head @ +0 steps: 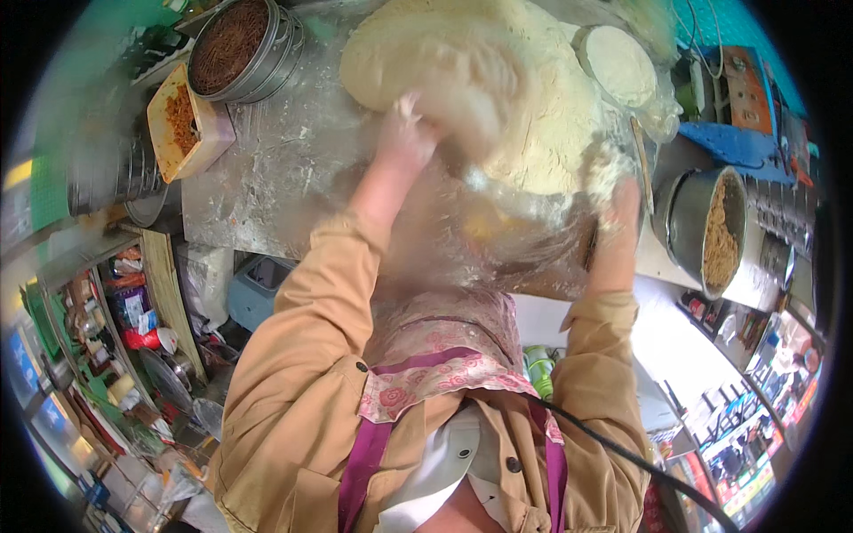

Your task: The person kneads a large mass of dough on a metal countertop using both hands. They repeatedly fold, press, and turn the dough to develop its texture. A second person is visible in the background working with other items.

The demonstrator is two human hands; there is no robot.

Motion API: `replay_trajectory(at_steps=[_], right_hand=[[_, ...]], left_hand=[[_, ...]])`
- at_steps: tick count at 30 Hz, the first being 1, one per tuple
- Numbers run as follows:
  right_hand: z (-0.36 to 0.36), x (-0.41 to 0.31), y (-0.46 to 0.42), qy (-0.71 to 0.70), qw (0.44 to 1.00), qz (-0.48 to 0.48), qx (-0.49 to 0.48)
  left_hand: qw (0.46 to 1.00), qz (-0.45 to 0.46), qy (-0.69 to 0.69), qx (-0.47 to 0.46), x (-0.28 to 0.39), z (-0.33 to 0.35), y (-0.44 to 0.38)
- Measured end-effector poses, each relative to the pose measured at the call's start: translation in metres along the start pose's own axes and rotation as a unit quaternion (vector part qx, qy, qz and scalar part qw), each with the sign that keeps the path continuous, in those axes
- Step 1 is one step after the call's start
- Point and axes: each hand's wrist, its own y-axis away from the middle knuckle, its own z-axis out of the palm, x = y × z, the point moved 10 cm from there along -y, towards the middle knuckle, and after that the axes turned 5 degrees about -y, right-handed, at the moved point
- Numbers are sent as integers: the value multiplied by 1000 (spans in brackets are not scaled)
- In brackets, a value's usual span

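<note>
A large mass of pale dough [546, 113] spreads over the floury worktop [280, 166] before me. At its near left edge, my left hand [412, 136] is closed on a blurred flap of the dough, which is raised and folded over. My right hand [612, 183] is by the dough's near right corner, coated in clumpy white flour or dough. Its fingers are hidden under that coating, so whether they grip anything is unclear. Loose flour [526, 206] lies along the dough's near edge, between the two hands.
On the left stand a round metal container [233, 46] with brown contents and a plastic tub [206, 143] of orange-brown filling. A round, pale floury mass [616, 66] sits at the back right, near a wooden stick [641, 156]. A metal pot [693, 226] holds brown crumbly filling.
</note>
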Motion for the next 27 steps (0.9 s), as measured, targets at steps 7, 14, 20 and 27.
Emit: replay_trajectory(at_steps=[7, 14, 20, 27], right_hand=[[208, 188, 83, 571, 759, -205, -236], [182, 203, 80, 792, 587, -146, -86], [85, 76, 97, 730, 674, -117, 8], [244, -28, -22, 737, 620, -267, 21]], left_hand=[[897, -38, 311, -312, 144, 135, -138], [915, 56, -267, -296, 177, 75, -64], [799, 238, -552, 29, 130, -55, 84], [804, 153, -549, -171, 90, 2, 162]])
